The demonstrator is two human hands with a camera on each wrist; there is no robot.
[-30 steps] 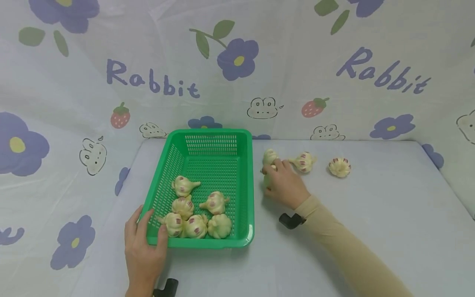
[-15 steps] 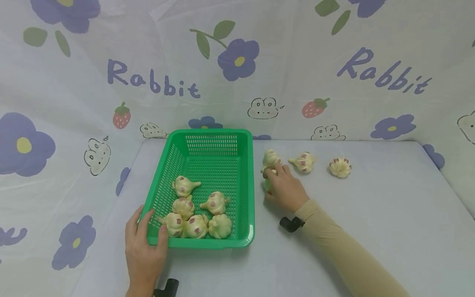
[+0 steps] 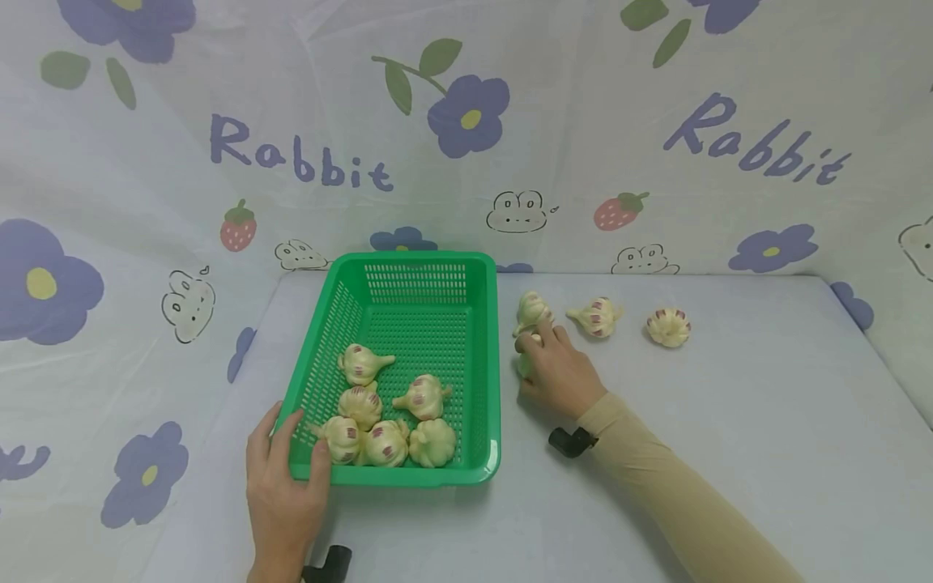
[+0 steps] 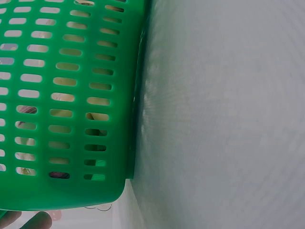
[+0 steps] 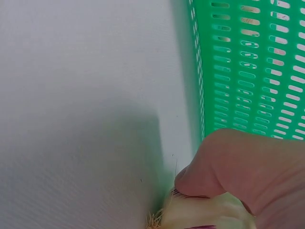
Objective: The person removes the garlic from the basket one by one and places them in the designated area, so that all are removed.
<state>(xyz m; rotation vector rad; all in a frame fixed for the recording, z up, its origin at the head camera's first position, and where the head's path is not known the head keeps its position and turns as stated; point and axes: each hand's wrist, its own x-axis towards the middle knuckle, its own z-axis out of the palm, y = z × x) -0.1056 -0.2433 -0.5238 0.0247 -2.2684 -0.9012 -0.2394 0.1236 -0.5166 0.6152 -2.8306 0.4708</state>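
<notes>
My right hand (image 3: 564,372) pinches a garlic bulb (image 5: 202,212) just right of the green plastic basket (image 3: 493,364). The thumb presses on the bulb in the right wrist view, where its root hairs and a purple streak show; in the head view the fingers cover much of it. Right behind that hand lies another garlic bulb (image 3: 534,309). With my left hand (image 3: 286,494) I grip the basket's near left corner, fingers over the rim. Several garlic bulbs, among them one with a long stem (image 3: 360,364), lie in the near half of the basket.
Farther right on the white table (image 3: 700,453) lie a garlic bulb on its side (image 3: 599,317) and another with purple stripes (image 3: 668,327). A printed cloth (image 3: 568,121) hangs behind the table's back edge.
My right hand has drawn slightly nearer with the pinched bulb, and more of the bulb behind it shows. My left hand and the basket have stayed in place.
</notes>
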